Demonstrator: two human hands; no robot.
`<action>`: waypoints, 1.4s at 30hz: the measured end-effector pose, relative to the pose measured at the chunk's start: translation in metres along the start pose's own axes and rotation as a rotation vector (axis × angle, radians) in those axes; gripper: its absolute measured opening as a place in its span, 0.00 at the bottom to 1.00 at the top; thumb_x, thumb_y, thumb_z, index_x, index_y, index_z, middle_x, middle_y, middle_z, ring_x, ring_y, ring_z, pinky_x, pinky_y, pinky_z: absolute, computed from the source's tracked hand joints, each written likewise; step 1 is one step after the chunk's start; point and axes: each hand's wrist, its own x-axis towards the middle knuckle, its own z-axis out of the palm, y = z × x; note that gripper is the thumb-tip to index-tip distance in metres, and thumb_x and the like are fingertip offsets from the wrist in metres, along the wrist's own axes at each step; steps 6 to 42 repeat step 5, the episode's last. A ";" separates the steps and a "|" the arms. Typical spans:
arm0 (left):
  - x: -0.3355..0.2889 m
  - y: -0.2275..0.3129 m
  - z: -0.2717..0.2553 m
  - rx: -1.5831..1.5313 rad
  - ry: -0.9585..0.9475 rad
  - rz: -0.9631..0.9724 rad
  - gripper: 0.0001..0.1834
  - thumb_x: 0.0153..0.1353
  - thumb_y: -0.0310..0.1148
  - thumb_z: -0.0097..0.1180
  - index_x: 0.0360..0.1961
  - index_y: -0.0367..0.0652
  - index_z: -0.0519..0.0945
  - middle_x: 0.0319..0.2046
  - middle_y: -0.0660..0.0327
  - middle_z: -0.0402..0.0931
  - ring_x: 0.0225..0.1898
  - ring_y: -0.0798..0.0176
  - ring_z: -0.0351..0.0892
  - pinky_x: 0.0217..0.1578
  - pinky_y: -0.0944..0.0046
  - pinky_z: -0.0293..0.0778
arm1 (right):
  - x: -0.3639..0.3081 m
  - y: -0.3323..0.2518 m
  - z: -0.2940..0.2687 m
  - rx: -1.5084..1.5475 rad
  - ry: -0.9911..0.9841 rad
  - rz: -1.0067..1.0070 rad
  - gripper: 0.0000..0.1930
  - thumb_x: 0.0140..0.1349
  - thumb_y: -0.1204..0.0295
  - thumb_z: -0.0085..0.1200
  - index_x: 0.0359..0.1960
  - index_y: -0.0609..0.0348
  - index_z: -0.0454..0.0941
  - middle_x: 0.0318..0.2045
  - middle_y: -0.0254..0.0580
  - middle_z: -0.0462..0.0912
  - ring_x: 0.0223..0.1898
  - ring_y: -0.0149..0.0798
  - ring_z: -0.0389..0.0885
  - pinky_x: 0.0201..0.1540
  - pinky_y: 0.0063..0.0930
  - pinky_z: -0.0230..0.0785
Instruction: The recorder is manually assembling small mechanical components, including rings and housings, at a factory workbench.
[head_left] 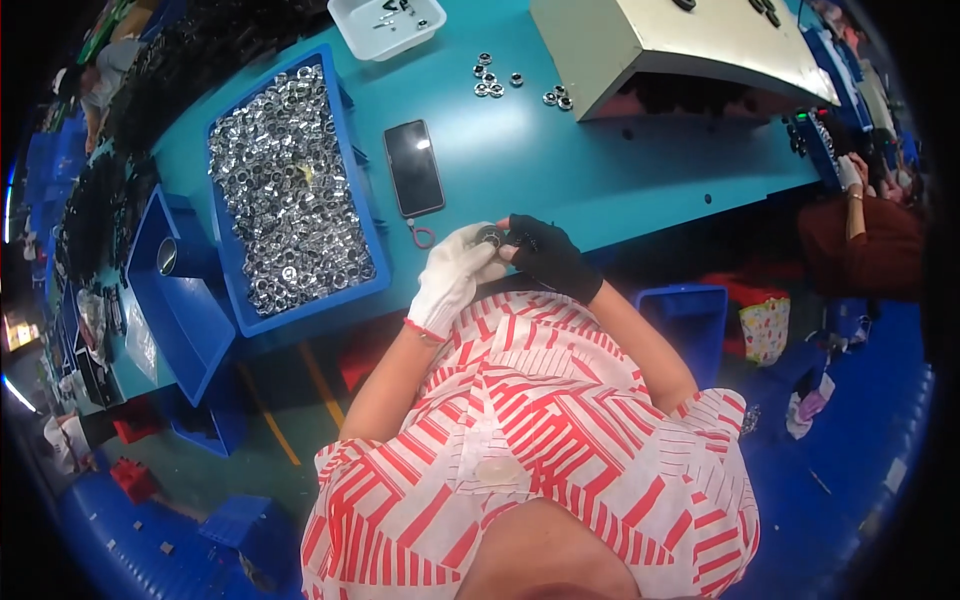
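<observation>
My left hand [455, 265], in a white knit glove, is closed round a small dark ring-shaped part [490, 238] at the table's near edge. Meeting it from the other side, my right hand [545, 255] wears a black fingerless glove. Its bare fingertips pinch the same part, and the palm side is hidden. Just left of the hands stands a blue bin [365, 215] heaped with shiny metal rings [290, 190]. A black smartphone [414, 168] with a red strap loop lies beyond my left hand. Several loose rings [487, 80] sit farther back.
A cream metal housing [690, 45] stands at the back right of the teal table [510, 140]. Small parts lie in a white tray [385, 38] at the back. An angled blue bin [180, 300] is at left. Another person [865, 235] works at far right.
</observation>
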 end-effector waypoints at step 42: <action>-0.012 0.012 0.022 0.387 0.151 0.014 0.23 0.57 0.28 0.53 0.54 0.30 0.66 0.39 0.55 0.75 0.36 0.67 0.79 0.35 0.73 0.78 | -0.007 0.000 0.001 -0.339 -0.042 -0.120 0.21 0.56 0.67 0.57 0.51 0.56 0.72 0.41 0.47 0.80 0.39 0.40 0.80 0.43 0.32 0.71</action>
